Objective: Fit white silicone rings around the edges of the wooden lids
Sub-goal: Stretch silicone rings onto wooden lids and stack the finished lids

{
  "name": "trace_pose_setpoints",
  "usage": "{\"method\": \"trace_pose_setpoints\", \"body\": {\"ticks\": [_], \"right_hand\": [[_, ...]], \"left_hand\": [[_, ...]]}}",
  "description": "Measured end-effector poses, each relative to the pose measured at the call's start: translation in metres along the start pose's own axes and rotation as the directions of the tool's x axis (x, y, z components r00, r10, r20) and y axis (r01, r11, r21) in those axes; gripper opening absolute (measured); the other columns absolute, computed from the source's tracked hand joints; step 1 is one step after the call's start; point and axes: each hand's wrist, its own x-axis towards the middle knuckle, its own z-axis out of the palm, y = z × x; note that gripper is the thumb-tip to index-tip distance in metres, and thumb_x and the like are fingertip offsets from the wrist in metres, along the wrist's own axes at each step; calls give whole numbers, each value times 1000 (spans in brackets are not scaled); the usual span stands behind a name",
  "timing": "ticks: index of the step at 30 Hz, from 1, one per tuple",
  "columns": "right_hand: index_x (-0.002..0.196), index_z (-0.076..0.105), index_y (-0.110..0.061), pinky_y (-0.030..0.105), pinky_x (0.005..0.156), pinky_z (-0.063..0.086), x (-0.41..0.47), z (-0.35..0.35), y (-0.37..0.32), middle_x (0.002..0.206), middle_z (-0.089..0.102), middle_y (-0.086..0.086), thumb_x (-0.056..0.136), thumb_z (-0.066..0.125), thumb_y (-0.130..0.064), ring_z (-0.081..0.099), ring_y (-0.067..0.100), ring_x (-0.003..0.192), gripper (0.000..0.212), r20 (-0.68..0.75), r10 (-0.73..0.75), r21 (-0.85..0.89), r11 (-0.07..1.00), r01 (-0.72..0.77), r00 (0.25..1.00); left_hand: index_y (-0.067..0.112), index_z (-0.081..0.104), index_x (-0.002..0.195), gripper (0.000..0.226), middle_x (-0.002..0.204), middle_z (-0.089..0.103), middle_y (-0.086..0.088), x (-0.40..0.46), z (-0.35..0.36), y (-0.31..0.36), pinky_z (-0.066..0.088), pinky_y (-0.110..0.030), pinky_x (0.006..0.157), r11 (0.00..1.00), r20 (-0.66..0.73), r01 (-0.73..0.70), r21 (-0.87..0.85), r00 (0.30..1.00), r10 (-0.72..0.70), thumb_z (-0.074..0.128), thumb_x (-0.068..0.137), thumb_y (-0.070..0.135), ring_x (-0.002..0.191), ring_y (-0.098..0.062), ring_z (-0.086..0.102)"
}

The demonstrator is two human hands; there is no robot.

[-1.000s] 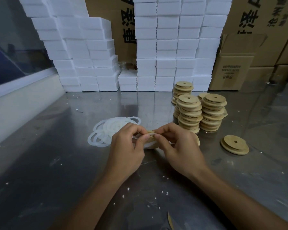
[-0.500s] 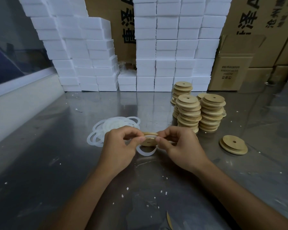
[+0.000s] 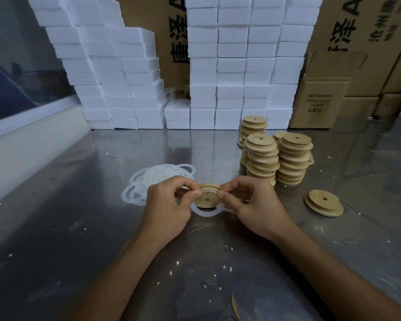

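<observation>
- A steel bench (image 3: 83,228) flecked with white crumbs, walls of white foam blocks (image 3: 232,72) and printed cardboard boxes (image 3: 320,105) at the back — a packing corner, by the look of it.
- Centre stage: the left hand (image 3: 167,212) and right hand (image 3: 257,209) hold one wooden lid (image 3: 206,199) between them, tilted up off the bench with its small hole facing the camera.
- Fingers of both hands are curled in, thumb and forefinger pinching the lid's rim from either side.
- The white silicone ring (image 3: 205,213) is half on: its top sits in the groove between the pinching fingers, while its lower loop hangs slack under the lid.
- Just beyond the left fingers lies the heap of spare rings (image 3: 158,179); beyond the right fingers stand the stacks of lids (image 3: 276,156); one lone lid (image 3: 323,206) lies well out to the right.
- The step in hand, I'd say, is walking the ring round the edge.
- To do it well: keep the seated part pinned at the top, slide both thumbs down the rim evenly, and stretch the slack loop over the bottom last.
- Watch for twist — silicone likes to roll, and a rolled ring could pop out of the groove.
</observation>
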Motion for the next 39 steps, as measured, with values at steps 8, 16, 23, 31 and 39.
{"method": "trace_pose_setpoints", "body": {"ticks": [8, 16, 23, 31, 39], "right_hand": [[87, 75, -11, 41, 71, 63, 1, 5, 4, 83, 76, 0, 89, 71, -11, 74, 17, 79, 4, -81, 45, 145, 989, -33, 996], [87, 75, -16, 42, 69, 62, -2, 10, -1, 83, 74, -7, 89, 71, -11, 71, 11, 84, 6, -104, -46, 69, 996, 54, 993], [86, 72, -17, 34, 72, 62, -3, 13, -2, 83, 75, -9, 89, 73, -14, 73, 7, 81, 4, -82, -50, 74, 996, 56, 995], [81, 72, -15, 53, 70, 60, 0, 12, -1, 73, 75, 5, 88, 74, -13, 73, 30, 70, 7, -91, 112, 100, 990, -103, 990], [86, 76, -11, 27, 70, 57, 1, 6, 0, 77, 75, -2, 86, 75, -10, 69, 10, 71, 1, -44, 77, 121, 990, -71, 996]], "left_hand": [[31, 64, 70, 30, 75, 69, 20, -1, 3, -5, 49, -11, 59, 992, 5, 103, -78, 995, -103, 76, 81, 6, 63, -4, 67], [28, 66, 78, 21, 82, 70, 17, -3, 5, 0, 53, -12, 62, 977, 29, 110, -180, 994, -106, 74, 83, 9, 71, -5, 72], [27, 67, 76, 24, 79, 70, 13, -1, 7, 0, 55, -18, 65, 975, 37, 102, -200, 995, -96, 73, 83, 5, 73, -9, 71], [27, 61, 73, 31, 75, 66, 18, -1, 10, -3, 52, -14, 60, 976, 48, 118, -182, 993, -111, 70, 84, -1, 67, -5, 70], [27, 62, 73, 32, 80, 67, 8, -2, 7, -7, 61, -45, 68, 926, 83, 241, -289, 971, -226, 67, 86, -3, 76, -18, 72]]}}
